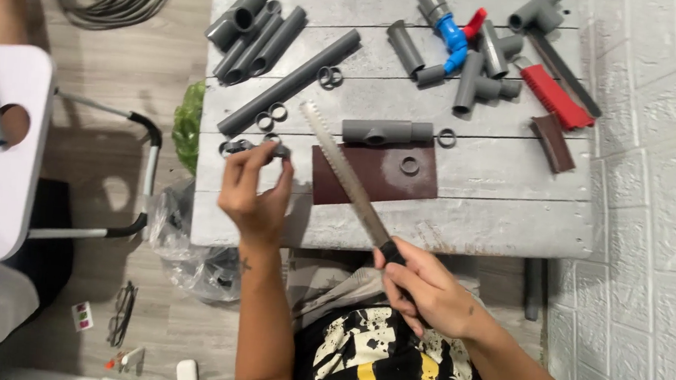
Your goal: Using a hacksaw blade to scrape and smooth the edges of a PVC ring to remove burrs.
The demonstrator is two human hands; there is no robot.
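The left hand (pixel 253 191) is raised with the forearm running almost straight up from the bottom edge, back of the hand toward the camera, thumb and fingers (pixel 237 162) curled together in a pinch at the top. The right hand (pixel 427 289) sits lower and nearer the body, fingers wrapped in a closed fist, forearm slanting in from the lower right, wrist straight.
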